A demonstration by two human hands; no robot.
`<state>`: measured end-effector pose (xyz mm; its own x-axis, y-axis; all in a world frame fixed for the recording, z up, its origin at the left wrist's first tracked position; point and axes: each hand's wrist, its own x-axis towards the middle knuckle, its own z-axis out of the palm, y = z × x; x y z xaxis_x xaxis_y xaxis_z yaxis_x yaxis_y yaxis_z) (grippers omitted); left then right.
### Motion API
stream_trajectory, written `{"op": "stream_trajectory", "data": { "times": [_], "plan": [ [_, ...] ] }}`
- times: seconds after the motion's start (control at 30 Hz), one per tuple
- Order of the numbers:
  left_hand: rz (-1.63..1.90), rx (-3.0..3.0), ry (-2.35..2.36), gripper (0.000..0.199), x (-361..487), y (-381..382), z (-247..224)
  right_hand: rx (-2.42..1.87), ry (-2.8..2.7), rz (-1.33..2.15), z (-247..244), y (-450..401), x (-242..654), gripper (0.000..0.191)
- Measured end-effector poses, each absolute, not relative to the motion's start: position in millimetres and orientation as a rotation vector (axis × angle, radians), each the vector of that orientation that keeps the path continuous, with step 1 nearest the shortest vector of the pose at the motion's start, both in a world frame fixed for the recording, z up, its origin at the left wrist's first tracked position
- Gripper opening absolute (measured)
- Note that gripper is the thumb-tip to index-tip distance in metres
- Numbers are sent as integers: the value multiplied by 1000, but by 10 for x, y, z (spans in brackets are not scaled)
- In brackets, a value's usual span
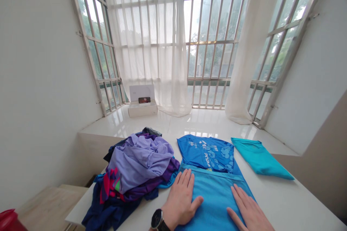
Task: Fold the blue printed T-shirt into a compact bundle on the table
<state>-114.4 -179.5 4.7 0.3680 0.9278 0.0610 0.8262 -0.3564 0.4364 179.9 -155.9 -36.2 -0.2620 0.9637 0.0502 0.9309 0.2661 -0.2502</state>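
Observation:
A blue shirt (213, 191) lies partly folded on the white table in front of me, its lighter plain part nearest me. Beyond the fold shows a darker printed part (193, 151) with white lettering. My left hand (182, 196) rests flat on the left side of the cloth, fingers stretched out, a watch at the wrist. On the right side, my right hand (246, 209) also lies flat with its fingers extended. Neither hand grips the fabric. To the right sits a folded teal garment (261, 157).
Left of the shirt is a loose heap of clothes (141, 162), lavender on top. A white box (142, 109) with a phone (144, 100) stands on the window sill. Sheer curtains (173, 50) hang before barred windows. A red container (12, 221) shows at lower left.

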Motion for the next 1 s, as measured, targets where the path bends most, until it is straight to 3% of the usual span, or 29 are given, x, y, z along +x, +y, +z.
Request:
{"op": "stream_trajectory", "data": {
  "times": [1.0],
  "plan": [
    [442,2273,1542,76,-1143,-1796,63,-1844,-2402,267,-271,-1577,1752,86]
  ]
}}
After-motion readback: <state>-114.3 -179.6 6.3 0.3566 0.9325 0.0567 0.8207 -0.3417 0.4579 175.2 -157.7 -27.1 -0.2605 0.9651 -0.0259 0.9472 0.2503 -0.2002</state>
